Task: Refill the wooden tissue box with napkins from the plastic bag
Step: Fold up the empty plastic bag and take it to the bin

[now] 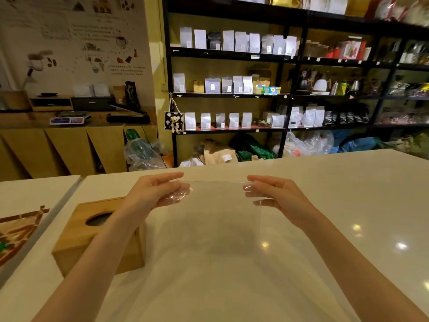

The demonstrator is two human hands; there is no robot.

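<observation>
A clear plastic bag (216, 228) is stretched out flat above the white counter, held up by both hands at its far edge. My left hand (155, 194) pinches the bag's left corner and my right hand (274, 196) pinches its right corner. The bag looks see-through; I cannot make out napkins inside it. The wooden tissue box (97, 238) stands on the counter to the left, under my left forearm, its oval slot facing up and dark inside.
The white counter (348, 205) stretches ahead and right. A seam separates a second white table (27, 196) at left, bearing a brown wooden item (21, 231). Black shelves of pouches (232, 89) stand behind the counter.
</observation>
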